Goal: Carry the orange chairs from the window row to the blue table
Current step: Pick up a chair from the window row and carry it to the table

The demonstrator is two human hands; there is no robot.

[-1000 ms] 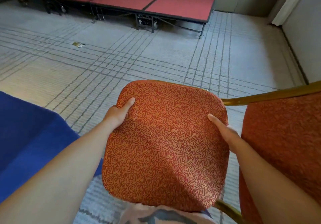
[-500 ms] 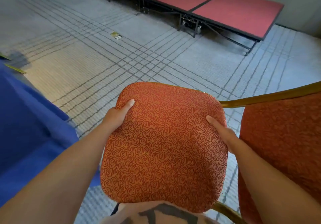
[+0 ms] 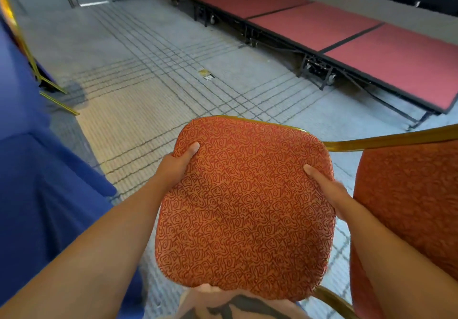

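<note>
Item: orange chair [image 3: 245, 209], held at our chest. We clasp its padded panel at either edge, left hand [image 3: 174, 167] and right hand [image 3: 327, 192], thumbs on top. The blue table [image 3: 37, 182] lies leftward, nearest our left hand.

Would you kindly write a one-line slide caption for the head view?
Carrying an orange chair: left hand and right hand grip its cushion beside the blue table, red stage beyond.

Grey line-patterned carpet [image 3: 138, 46] carries a red stage platform [image 3: 347, 36] at one o'clock, a floor socket [image 3: 207, 74] at twelve, and the blue-draped table [image 3: 37, 182] at nine.
</note>
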